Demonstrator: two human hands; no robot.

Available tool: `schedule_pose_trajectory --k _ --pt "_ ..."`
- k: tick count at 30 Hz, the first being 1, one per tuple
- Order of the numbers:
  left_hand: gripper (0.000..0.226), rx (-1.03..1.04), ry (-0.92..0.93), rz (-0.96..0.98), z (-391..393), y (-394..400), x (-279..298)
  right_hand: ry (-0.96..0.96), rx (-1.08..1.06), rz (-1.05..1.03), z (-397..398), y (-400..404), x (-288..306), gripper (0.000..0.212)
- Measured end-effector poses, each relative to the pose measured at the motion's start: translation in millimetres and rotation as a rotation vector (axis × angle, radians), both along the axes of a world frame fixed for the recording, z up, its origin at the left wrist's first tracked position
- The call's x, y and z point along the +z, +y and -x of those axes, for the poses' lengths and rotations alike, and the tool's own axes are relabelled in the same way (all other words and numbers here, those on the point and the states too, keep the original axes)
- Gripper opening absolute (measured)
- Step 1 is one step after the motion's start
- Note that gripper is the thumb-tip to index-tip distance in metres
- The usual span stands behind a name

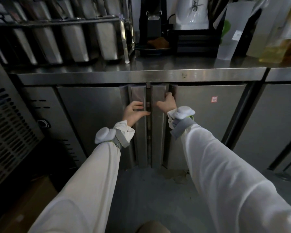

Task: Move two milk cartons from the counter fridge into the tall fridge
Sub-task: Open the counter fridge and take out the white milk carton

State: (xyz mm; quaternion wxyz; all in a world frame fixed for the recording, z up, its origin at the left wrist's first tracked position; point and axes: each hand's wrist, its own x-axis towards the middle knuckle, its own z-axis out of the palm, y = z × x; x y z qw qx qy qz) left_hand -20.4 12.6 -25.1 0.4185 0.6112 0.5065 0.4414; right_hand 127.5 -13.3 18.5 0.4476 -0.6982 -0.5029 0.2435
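Observation:
The steel counter fridge sits under the worktop with both doors closed. Its left door (pixel 94 118) and right door (pixel 208 118) meet at two vertical handles in the middle. My left hand (pixel 134 113) rests on the left handle (pixel 139 132), fingers curled around its edge, thumb across the centre seam. My right hand (pixel 166 102) grips the top of the right handle (pixel 158 132), fingers hooked behind it. No milk cartons show; the fridge's inside is hidden. The tall fridge is out of view.
The steel worktop (pixel 141 74) juts out above the doors. Metal bins on a rack (pixel 57 39), a black machine (pixel 154 26) and plastic containers (pixel 232 31) stand on it. A vented unit (pixel 8 132) is at left, a cardboard box (pixel 32 199) on the floor.

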Motion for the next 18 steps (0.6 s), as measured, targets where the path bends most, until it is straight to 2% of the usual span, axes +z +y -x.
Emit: schedule_pose_trajectory --k 2,5,11,13,15,18 --pt "0.057 0.011 0.031 0.001 2.2 -1.4 2.8 -0.008 -0.014 0.025 -1.5 -2.1 5.2 0.056" --pt "0.060 0.011 0.064 -0.005 4.3 -8.4 7.4 0.017 -0.031 0.037 0.7 -3.0 7.4 0.057" --pt "0.072 -0.036 0.110 0.000 20.2 -21.2 9.1 0.000 0.013 0.142 0.2 -13.1 19.5 0.073" --pt "0.078 -0.053 0.138 0.003 29.7 -27.0 6.7 -0.098 -0.005 0.191 4.4 -21.6 16.4 0.088" --pt "0.086 -0.044 0.143 0.015 33.4 -35.7 5.7 -0.195 -0.029 0.200 4.3 -38.2 9.3 0.094" --pt "0.083 -0.031 0.156 0.001 31.6 -52.8 11.0 -0.184 0.033 0.193 -5.5 -57.8 10.0 0.099"
